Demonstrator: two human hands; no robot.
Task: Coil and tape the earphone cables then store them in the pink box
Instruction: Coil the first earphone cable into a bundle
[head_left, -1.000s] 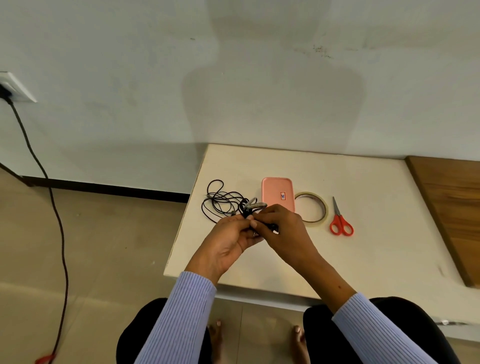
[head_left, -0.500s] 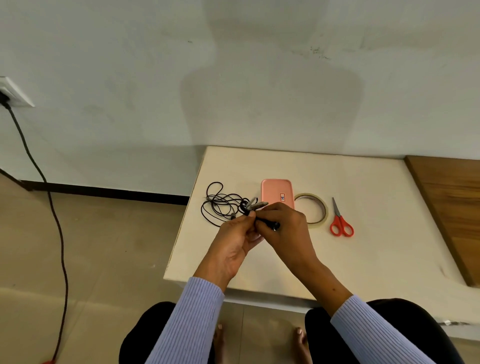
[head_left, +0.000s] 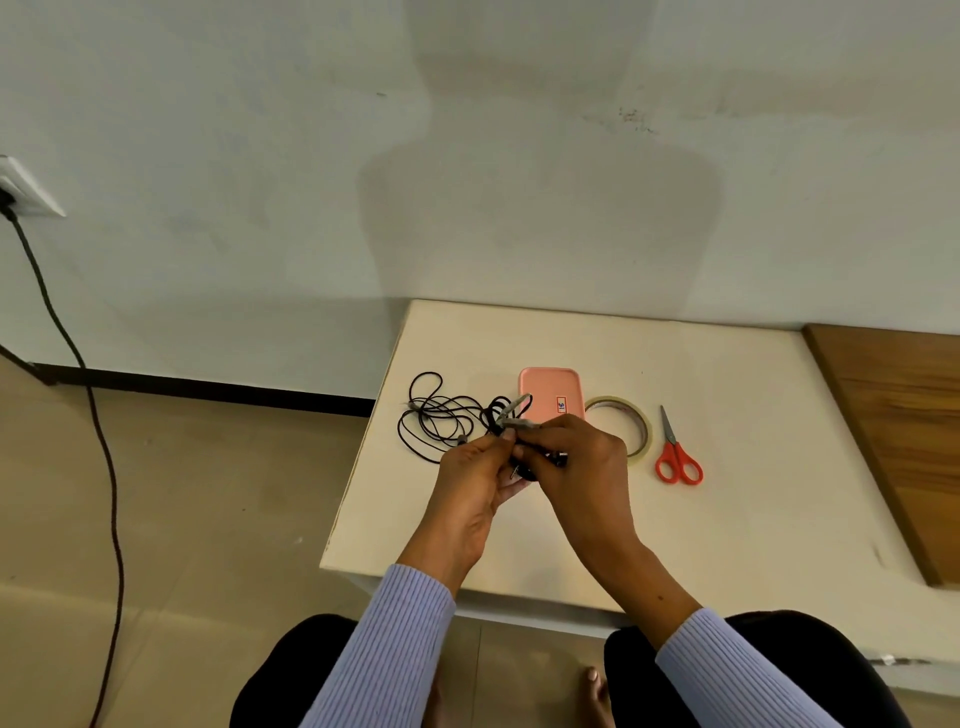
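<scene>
A black earphone cable (head_left: 441, 415) lies in a loose tangle on the white table (head_left: 727, 519) at centre frame, one end lifted into both hands. The left hand (head_left: 475, 478) pinches the cable with curled fingers; the right hand (head_left: 582, 467) curls round a bunched part of it. Just behind the hands lies the closed pink box (head_left: 550, 392). To its right are a tape roll (head_left: 621, 423), then red-handled scissors (head_left: 678, 457).
</scene>
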